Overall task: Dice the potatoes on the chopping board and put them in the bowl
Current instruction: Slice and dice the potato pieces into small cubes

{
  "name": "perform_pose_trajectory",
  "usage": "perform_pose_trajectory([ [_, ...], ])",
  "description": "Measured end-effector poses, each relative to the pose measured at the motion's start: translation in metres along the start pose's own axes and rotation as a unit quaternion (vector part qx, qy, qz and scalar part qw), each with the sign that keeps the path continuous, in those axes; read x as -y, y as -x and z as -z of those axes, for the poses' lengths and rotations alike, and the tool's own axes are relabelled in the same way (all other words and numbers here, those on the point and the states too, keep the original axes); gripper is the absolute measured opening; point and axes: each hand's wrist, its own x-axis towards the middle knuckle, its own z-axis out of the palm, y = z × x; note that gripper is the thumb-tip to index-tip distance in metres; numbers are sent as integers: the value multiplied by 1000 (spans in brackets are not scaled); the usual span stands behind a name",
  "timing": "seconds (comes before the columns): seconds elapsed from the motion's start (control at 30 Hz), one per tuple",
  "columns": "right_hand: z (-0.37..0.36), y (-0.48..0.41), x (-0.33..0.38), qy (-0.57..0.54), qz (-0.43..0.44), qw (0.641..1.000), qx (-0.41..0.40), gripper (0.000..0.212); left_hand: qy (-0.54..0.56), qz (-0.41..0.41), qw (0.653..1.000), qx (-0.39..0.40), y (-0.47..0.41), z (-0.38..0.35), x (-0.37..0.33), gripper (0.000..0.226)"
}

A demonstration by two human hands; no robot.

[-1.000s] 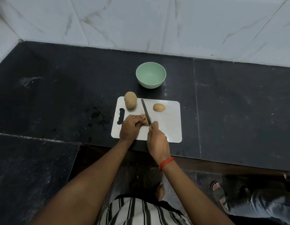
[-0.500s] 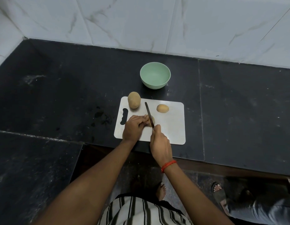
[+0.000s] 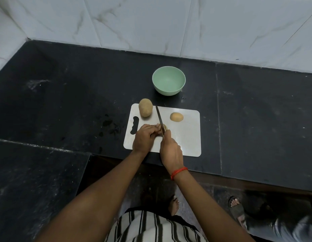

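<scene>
- The chopping board [image 3: 183, 137] lies at the worktop's [image 3: 81, 93] near edge, probably for reach; the bowl [image 3: 169, 89] waits beyond it at 12 o'clock.
- A large potato [image 3: 145, 107] sits at the board's 11 o'clock and a small potato [image 3: 176, 117] at 1 o'clock, both uncut.
- The left hand [image 3: 145, 137], fingers curled, pins a mostly hidden potato [image 3: 165, 127], seemingly to steady it.
- The right hand [image 3: 171, 151] grips the knife [image 3: 160, 119], its blade pointing to 12 o'clock beside the left fingertips.

Counter [image 3: 67, 102]: black stone, a seam running front to back right of the bowl.
Board [image 3: 186, 137]: white, flat near the front edge.
Bowl [image 3: 168, 90]: pale green, upright, just behind the board, not touching it.
Marks [image 3: 108, 123]: dark blotches left of the board.
</scene>
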Motion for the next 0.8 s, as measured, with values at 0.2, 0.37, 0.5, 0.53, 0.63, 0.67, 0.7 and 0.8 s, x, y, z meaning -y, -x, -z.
perform_pose_trajectory([
  [0.2,5,-5,4,19,2,1000,7,46,-13,-4,1000,0,0,-2,2,17],
  [0.37,7,-3,7,23,-1,1000,16,55,-15,-4,1000,-4,1,-3,3,17],
  [0.5,5,6,6,48,-24,998,30,47,-19,4,1000,-7,0,-4,5,12],
  [0.53,4,9,6,53,-26,998,32,43,-18,6,1000,-6,0,-5,5,11],
  [0.63,3,17,2,63,-22,997,39,36,-16,13,1000,-2,-1,-5,5,10],
  [0.67,4,21,1,68,-22,996,46,32,-15,16,1000,-2,0,-5,6,10],
  [0.7,5,25,0,72,-22,996,52,28,-14,19,1000,-2,0,-6,7,10],
  [0.8,8,34,-2,79,-20,995,58,24,-5,28,1000,-4,0,-6,8,9],
])
